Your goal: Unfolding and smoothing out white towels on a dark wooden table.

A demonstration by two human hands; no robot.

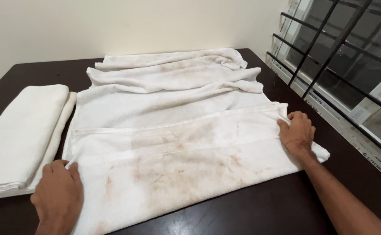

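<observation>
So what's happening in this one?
A person is handling a stained white towel spread over a dark table. The left hand pinches its near-left edge and the right hand grips its right edge, with a flap folded across the middle. The far end lies bunched. A folded towel sits to the left, by a barred window.

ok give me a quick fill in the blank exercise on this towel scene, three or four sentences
1. The left hand and right hand each pinch an edge of a stained white ____ spread on the dark table.
2. To the left of the stained towel lies a neatly ____ white towel.
3. The stains on the spread towel are reddish-____ in colour.
4. A window with black metal ____ stands to the right of the table.

Missing words: towel; folded; brown; bars
</observation>
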